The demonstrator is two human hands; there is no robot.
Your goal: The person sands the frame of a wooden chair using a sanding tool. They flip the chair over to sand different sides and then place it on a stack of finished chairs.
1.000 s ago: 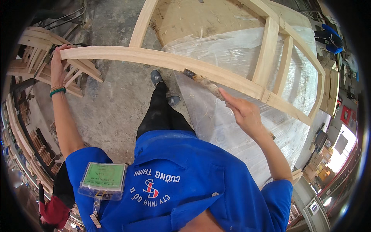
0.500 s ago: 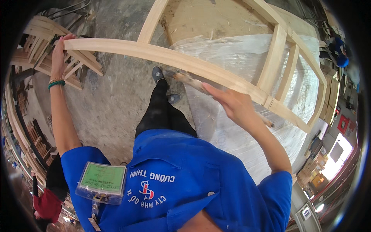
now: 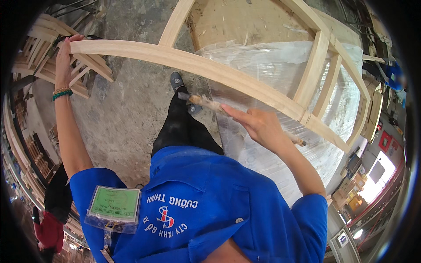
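Note:
A pale wooden frame (image 3: 193, 61) with a long curved rail and several crosspieces spans the view ahead of me. My left hand (image 3: 66, 50) grips the far left end of its curved rail, fingers over the end. Below the rail, toward my body, my right hand (image 3: 263, 128) is closed around a long stick-like tool (image 3: 210, 103). Its shaft looks worn and patchily wrapped, and a small grey flat tip points left. I cannot tell its exact kind. The tool is apart from the rail, and its back end shows past my wrist.
Under the frame's right part lies a board-topped stack covered in clear plastic film (image 3: 245, 153). Wooden frame pieces (image 3: 44, 57) are piled at the far left. A person in red (image 3: 50, 230) is at the lower left, another in blue (image 3: 397, 76) at the far right. My feet are on concrete (image 3: 118, 118).
My right hand and the tool have moved slightly left and toward my body, so the tip is farther from the rail. The rail's left end and my left hand have shifted slightly up and left.

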